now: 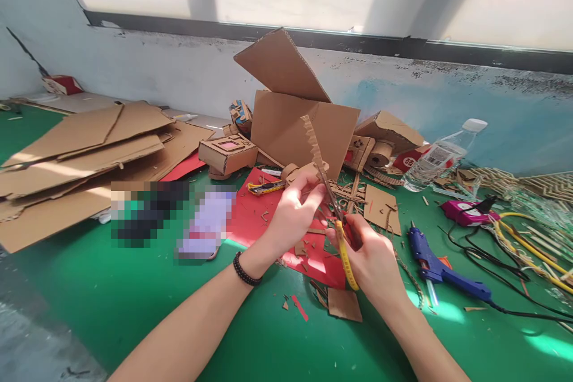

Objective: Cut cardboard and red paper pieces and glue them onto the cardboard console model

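My right hand [373, 256] is closed around the handles of a pair of scissors [344, 253] with a yellow loop and a dark red one. Its blades point up and away, next to the fingers of my left hand [290, 212]. Those fingers pinch a narrow cardboard strip [312, 140] with a jagged, tooth-cut edge, which stands up beyond the blades. Where strip and blades meet is partly hidden. Below both hands lies a red sheet [329, 268] scattered with cardboard scraps. A yellow utility knife [265, 188] rests on the sheet's far left part.
Cardboard sheets [85, 137] are piled at left. A small cardboard box [228, 152] and large cardboard panels [299, 125] stand behind. At right are a water bottle [441, 155], a blue glue gun [443, 268], a magenta power block [468, 213] and tangled cables.
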### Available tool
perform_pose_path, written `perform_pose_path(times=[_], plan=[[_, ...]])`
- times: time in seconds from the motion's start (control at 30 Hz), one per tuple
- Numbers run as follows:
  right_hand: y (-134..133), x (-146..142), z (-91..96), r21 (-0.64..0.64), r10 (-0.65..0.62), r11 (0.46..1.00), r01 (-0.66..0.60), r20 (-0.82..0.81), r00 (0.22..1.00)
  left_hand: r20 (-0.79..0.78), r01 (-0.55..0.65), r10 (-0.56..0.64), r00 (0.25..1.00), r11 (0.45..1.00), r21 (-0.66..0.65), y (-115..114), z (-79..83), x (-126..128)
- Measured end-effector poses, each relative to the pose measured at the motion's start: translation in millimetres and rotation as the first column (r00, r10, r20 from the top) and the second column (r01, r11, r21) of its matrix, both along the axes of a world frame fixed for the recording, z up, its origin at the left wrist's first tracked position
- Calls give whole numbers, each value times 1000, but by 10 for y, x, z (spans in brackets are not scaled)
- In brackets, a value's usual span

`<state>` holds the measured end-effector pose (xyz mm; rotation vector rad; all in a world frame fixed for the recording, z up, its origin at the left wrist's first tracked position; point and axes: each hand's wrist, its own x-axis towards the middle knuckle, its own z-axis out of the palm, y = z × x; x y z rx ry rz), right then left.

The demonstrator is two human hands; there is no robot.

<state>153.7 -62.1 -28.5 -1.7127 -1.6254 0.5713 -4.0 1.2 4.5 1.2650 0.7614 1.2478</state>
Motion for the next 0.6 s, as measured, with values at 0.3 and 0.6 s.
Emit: perform_pose_path(times=[0.3, 0.6], plan=[[-7, 22, -47, 13, 15, 1000, -15, 19, 1000, 15, 12, -12, 1000, 1000, -4, -12, 1, -4], [1, -31, -12, -14, 22, 1000, -22, -10, 1000, 42, -71, 72, 997, 997, -20, 40, 27, -42]])
